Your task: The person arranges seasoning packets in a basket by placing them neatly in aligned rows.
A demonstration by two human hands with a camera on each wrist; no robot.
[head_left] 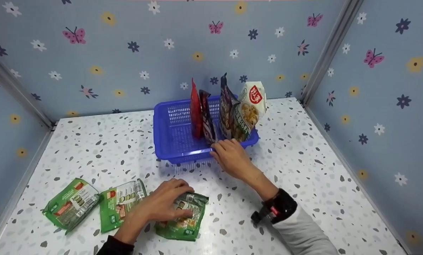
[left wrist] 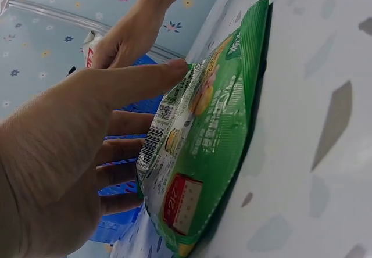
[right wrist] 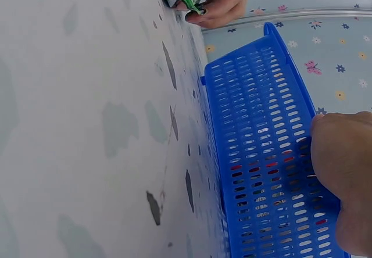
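Green pkt (head_left: 193, 222) pinched in L grip (head_left: 167, 202), R grip (head_left: 232, 158) clasping blue bskt rim (head_left: 183, 155)

Basket (head_left: 160, 156) on table (head_left: 310, 177), near back wall (head_left: 186, 28) | four bags (head_left: 226, 115) side by side in basket, two then two | in front of basket, on table, going left to right: left bag (head_left: 73, 205), middle bag (head_left: 122, 199), right bag (head_left: 178, 231) | left hand (head_left: 163, 202) on right bag | right hand (head_left: 231, 157) on basket's front edge
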